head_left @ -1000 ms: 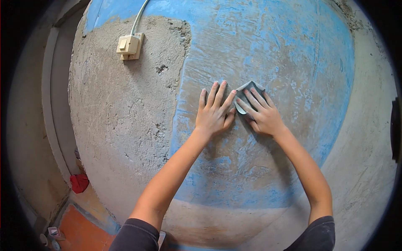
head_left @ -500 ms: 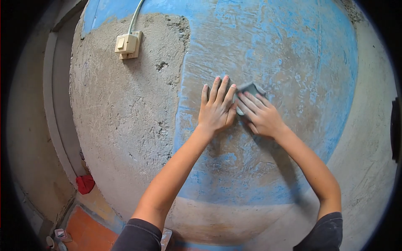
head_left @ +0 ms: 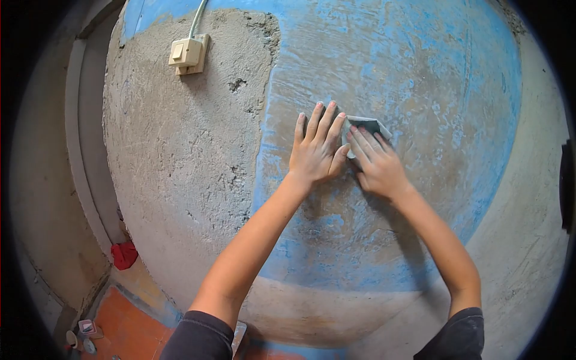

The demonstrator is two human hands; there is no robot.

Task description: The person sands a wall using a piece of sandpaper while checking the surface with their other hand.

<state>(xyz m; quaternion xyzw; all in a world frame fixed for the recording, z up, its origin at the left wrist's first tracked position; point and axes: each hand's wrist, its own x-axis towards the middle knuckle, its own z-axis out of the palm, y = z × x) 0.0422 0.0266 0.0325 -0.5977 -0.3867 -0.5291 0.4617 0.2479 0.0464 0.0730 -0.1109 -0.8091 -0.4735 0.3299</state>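
A folded, creased grey sheet of sandpaper (head_left: 367, 124) lies against the wall (head_left: 384, 72), whose blue paint is worn through to grey-brown patches. My right hand (head_left: 381, 171) presses it flat with the fingers stretched over it; the palm hides its lower part. Just to the left, my left hand (head_left: 314, 153) rests on the wall with its fingers spread and holds nothing. Its thumb is close to the sheet's left edge; whether they touch I cannot tell.
A cream switch box (head_left: 185, 53) with a cable sits on the rough bare plaster (head_left: 180, 138) at upper left. A red cloth-like item (head_left: 124, 255) is at lower left, above an orange floor (head_left: 129, 324) with small containers (head_left: 87, 327).
The sandpaper and my right hand have shifted slightly along the wall, and the sheet's upper edge looks flatter. My left hand stays spread on the wall. The whole view has moved a little.
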